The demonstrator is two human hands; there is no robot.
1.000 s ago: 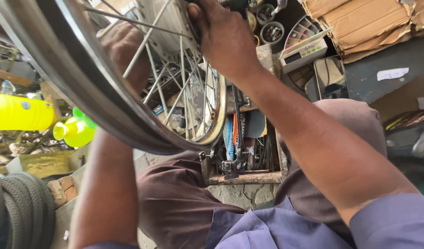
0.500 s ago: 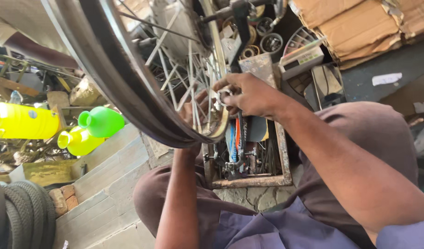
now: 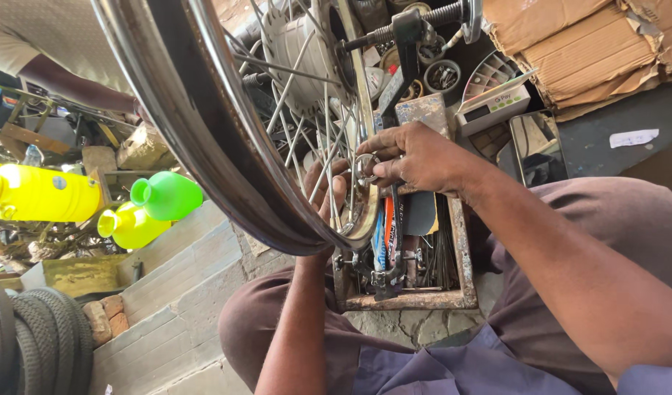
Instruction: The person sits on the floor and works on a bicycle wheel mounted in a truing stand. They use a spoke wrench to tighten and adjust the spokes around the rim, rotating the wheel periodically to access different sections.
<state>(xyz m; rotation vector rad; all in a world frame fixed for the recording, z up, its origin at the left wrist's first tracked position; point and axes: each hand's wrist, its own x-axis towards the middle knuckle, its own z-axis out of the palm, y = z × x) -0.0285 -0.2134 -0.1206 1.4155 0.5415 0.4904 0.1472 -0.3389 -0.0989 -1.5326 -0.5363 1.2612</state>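
Both hands work at one spoked silver wheel rim (image 3: 204,139): the right hand (image 3: 416,157) pinches a small metal ring tool (image 3: 365,170) at the spokes, the left hand (image 3: 328,192) curls behind them, lower than a second ago. Below sits one rusty metal tray (image 3: 464,256); farther off, two yellow plastic bottles (image 3: 39,194), one green funnel (image 3: 167,196), stacked black tyres (image 3: 36,340).

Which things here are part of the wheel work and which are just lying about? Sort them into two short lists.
In use: spoked wheel; small round tool pinched by the right hand; left hand reaching through the spokes; truing stand.

Lying about: yellow bottle; green funnel; cardboard; stacked tyres; phone.
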